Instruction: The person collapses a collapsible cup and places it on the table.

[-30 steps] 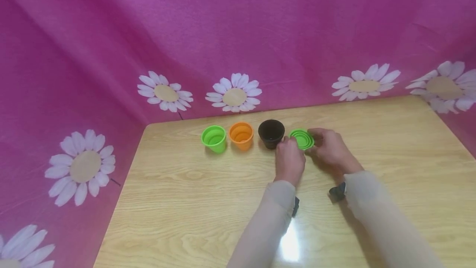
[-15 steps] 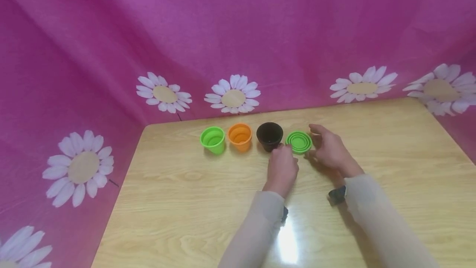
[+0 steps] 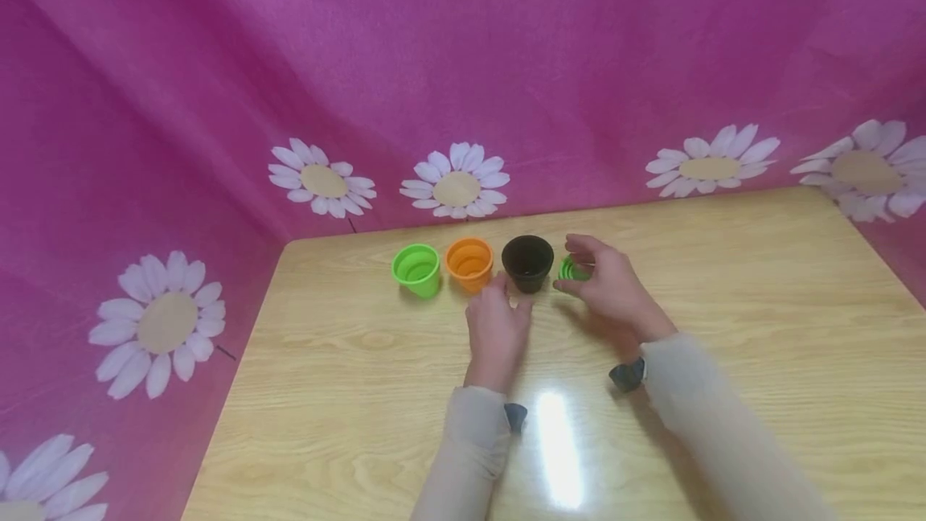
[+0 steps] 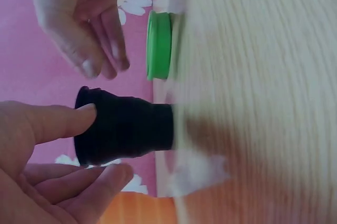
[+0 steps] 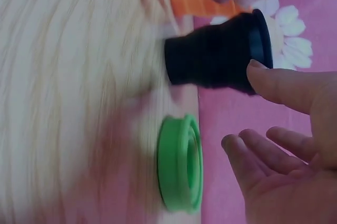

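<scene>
A black collapsible cup [image 3: 528, 264] stands upright and expanded on the table. My left hand [image 3: 497, 332] is at its near left side, between it and the orange cup [image 3: 470, 262]. In the left wrist view, the left thumb [image 4: 63, 124] overlaps the black cup's rim, with the loosely bent fingers beside it. A green cup [image 5: 179, 163], folded flat into rings, lies to the right. My right hand [image 3: 611, 288] hovers over it with fingers spread, hiding part of it in the head view. In the right wrist view, the right thumb overlaps the black cup's rim.
A green expanded cup [image 3: 417, 270] stands at the left end of the row, beside the orange one. Behind the wooden table [image 3: 347, 400] hangs a pink cloth [image 3: 463, 63] with white daisies. Light reflects off the table near the forearms.
My left hand has moved left, away from the folded green cup to the black cup's left side. My right hand let go of the folded cup, then shifted left over it.
</scene>
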Demonstrator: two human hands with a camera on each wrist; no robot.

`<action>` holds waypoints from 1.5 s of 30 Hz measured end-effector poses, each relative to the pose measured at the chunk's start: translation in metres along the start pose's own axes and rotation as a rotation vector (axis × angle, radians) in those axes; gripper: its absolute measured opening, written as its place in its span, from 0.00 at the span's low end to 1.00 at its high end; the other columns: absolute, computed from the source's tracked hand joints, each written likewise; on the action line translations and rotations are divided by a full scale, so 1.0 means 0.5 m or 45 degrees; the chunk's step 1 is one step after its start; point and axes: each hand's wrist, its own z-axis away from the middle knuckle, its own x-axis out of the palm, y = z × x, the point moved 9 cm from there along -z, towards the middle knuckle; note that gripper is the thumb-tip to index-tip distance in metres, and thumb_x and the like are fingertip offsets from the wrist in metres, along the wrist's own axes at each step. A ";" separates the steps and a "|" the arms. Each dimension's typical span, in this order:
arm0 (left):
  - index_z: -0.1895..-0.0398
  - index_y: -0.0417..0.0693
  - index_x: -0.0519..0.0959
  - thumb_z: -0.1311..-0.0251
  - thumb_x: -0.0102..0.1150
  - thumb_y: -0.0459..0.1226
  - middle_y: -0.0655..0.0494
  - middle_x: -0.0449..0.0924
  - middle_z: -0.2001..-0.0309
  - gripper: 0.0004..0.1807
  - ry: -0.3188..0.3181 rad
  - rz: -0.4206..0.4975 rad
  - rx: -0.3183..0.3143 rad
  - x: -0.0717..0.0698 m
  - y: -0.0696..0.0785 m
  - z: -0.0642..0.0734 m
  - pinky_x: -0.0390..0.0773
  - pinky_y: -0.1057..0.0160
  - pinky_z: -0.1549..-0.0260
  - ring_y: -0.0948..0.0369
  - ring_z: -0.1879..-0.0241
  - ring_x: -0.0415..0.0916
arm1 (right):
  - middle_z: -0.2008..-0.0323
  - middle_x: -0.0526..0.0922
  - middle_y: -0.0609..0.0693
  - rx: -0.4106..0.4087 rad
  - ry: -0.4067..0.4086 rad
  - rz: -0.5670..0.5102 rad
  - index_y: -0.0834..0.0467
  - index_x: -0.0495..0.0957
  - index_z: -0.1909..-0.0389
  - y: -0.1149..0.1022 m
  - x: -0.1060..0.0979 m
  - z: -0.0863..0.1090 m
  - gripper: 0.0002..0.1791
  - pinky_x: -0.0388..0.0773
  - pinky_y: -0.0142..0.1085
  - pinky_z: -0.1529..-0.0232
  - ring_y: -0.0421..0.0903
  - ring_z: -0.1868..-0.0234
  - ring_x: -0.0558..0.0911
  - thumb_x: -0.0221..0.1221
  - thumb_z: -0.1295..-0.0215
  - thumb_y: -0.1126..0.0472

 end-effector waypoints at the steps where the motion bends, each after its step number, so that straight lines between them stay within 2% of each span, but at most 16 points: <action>1: 0.60 0.38 0.81 0.45 0.74 0.36 0.44 0.84 0.66 0.14 0.009 0.016 -0.005 0.000 -0.003 -0.004 0.83 0.51 0.66 0.47 0.66 0.81 | 0.35 0.71 0.68 -0.006 -0.002 -0.015 0.67 0.60 0.27 -0.002 0.006 -0.005 0.43 0.72 0.54 0.35 0.64 0.37 0.74 0.71 0.41 0.68; 3: 0.58 0.38 0.81 0.45 0.74 0.37 0.45 0.84 0.65 0.15 0.030 0.089 0.000 0.003 -0.006 -0.013 0.82 0.51 0.65 0.48 0.66 0.81 | 0.36 0.72 0.68 -0.024 0.000 -0.038 0.69 0.60 0.28 -0.006 0.018 -0.014 0.43 0.73 0.53 0.36 0.64 0.38 0.75 0.71 0.42 0.68; 6: 0.54 0.40 0.82 0.44 0.74 0.35 0.47 0.86 0.59 0.16 0.054 0.237 0.004 0.010 -0.007 -0.026 0.84 0.54 0.57 0.51 0.58 0.83 | 0.38 0.75 0.68 -0.036 0.001 -0.076 0.71 0.61 0.29 -0.008 0.033 -0.023 0.42 0.75 0.52 0.38 0.64 0.39 0.77 0.70 0.42 0.70; 9: 0.49 0.42 0.83 0.44 0.74 0.31 0.49 0.86 0.51 0.19 0.065 0.342 0.021 0.017 -0.004 -0.034 0.81 0.58 0.47 0.56 0.48 0.82 | 0.41 0.77 0.68 -0.040 0.005 -0.108 0.72 0.63 0.30 -0.012 0.042 -0.027 0.39 0.76 0.50 0.39 0.64 0.41 0.78 0.70 0.42 0.72; 14: 0.45 0.41 0.82 0.45 0.73 0.28 0.47 0.85 0.49 0.22 0.059 0.451 -0.026 0.024 -0.015 -0.043 0.83 0.65 0.52 0.57 0.50 0.83 | 0.42 0.77 0.69 -0.033 0.003 -0.154 0.71 0.63 0.30 -0.014 0.048 -0.026 0.38 0.78 0.47 0.40 0.63 0.41 0.79 0.69 0.41 0.73; 19: 0.39 0.35 0.77 0.44 0.71 0.27 0.42 0.82 0.46 0.28 0.019 0.636 -0.066 0.027 -0.022 -0.042 0.83 0.69 0.55 0.56 0.50 0.83 | 0.42 0.77 0.69 -0.045 0.007 -0.155 0.72 0.63 0.30 -0.020 0.043 -0.021 0.39 0.79 0.44 0.42 0.62 0.42 0.79 0.68 0.40 0.71; 23: 0.36 0.34 0.75 0.43 0.71 0.27 0.40 0.82 0.46 0.29 -0.025 0.684 -0.013 0.013 -0.012 -0.032 0.84 0.68 0.57 0.55 0.51 0.84 | 0.41 0.78 0.67 -0.082 0.015 -0.115 0.70 0.64 0.30 -0.035 0.030 -0.007 0.38 0.80 0.45 0.44 0.62 0.43 0.80 0.69 0.40 0.69; 25: 0.37 0.37 0.77 0.43 0.71 0.28 0.42 0.83 0.47 0.28 -0.051 0.644 0.032 0.000 -0.005 -0.025 0.84 0.69 0.57 0.56 0.52 0.84 | 0.42 0.78 0.65 -0.096 0.012 -0.084 0.68 0.64 0.30 -0.045 0.022 0.004 0.38 0.81 0.46 0.44 0.60 0.44 0.80 0.70 0.39 0.67; 28: 0.38 0.43 0.79 0.42 0.72 0.30 0.46 0.84 0.48 0.26 -0.069 0.535 0.122 -0.028 0.007 -0.012 0.84 0.68 0.55 0.56 0.52 0.85 | 0.42 0.80 0.62 -0.122 0.001 -0.054 0.66 0.66 0.30 -0.064 0.012 0.022 0.37 0.81 0.47 0.44 0.57 0.45 0.82 0.70 0.39 0.65; 30: 0.39 0.45 0.81 0.41 0.72 0.33 0.49 0.85 0.49 0.25 -0.059 0.438 0.218 -0.050 0.016 -0.002 0.84 0.67 0.54 0.55 0.53 0.85 | 0.44 0.81 0.61 -0.148 -0.004 -0.060 0.65 0.67 0.31 -0.079 0.006 0.037 0.36 0.81 0.48 0.44 0.56 0.46 0.82 0.70 0.38 0.65; 33: 0.42 0.44 0.82 0.42 0.74 0.38 0.49 0.86 0.50 0.24 0.029 0.262 0.452 -0.093 0.038 0.024 0.84 0.65 0.54 0.54 0.56 0.85 | 0.44 0.82 0.58 -0.192 -0.019 -0.092 0.65 0.69 0.31 -0.103 0.003 0.066 0.36 0.81 0.48 0.44 0.54 0.48 0.83 0.71 0.39 0.64; 36: 0.44 0.41 0.82 0.45 0.75 0.39 0.47 0.85 0.48 0.26 0.158 0.105 0.722 -0.135 0.064 0.059 0.82 0.63 0.49 0.54 0.52 0.84 | 0.45 0.82 0.57 -0.219 -0.031 -0.141 0.66 0.69 0.32 -0.121 0.005 0.093 0.36 0.82 0.46 0.46 0.52 0.50 0.84 0.71 0.40 0.64; 38: 0.44 0.39 0.83 0.46 0.76 0.37 0.45 0.83 0.47 0.26 0.216 0.051 0.880 -0.155 0.079 0.081 0.79 0.62 0.44 0.53 0.48 0.82 | 0.45 0.82 0.58 -0.234 -0.038 -0.187 0.67 0.69 0.33 -0.131 0.009 0.106 0.36 0.83 0.44 0.47 0.52 0.52 0.85 0.71 0.40 0.66; 40: 0.44 0.39 0.83 0.47 0.75 0.35 0.43 0.82 0.44 0.25 0.215 0.030 1.003 -0.165 0.091 0.097 0.75 0.60 0.39 0.52 0.43 0.79 | 0.46 0.82 0.59 -0.238 -0.038 -0.210 0.68 0.70 0.33 -0.136 0.011 0.112 0.35 0.83 0.40 0.48 0.51 0.53 0.85 0.71 0.40 0.67; 43: 0.47 0.38 0.84 0.47 0.74 0.32 0.42 0.82 0.44 0.22 0.185 0.014 1.118 -0.170 0.101 0.110 0.73 0.59 0.38 0.51 0.40 0.77 | 0.47 0.83 0.59 -0.236 -0.040 -0.212 0.68 0.70 0.33 -0.141 0.014 0.119 0.35 0.83 0.40 0.48 0.51 0.53 0.85 0.71 0.40 0.67; 45: 0.50 0.37 0.85 0.46 0.74 0.31 0.41 0.82 0.45 0.19 0.173 0.004 1.149 -0.171 0.103 0.114 0.73 0.59 0.38 0.50 0.40 0.77 | 0.47 0.83 0.58 -0.263 -0.021 -0.183 0.68 0.70 0.33 -0.148 0.013 0.123 0.35 0.83 0.42 0.48 0.51 0.51 0.84 0.71 0.41 0.67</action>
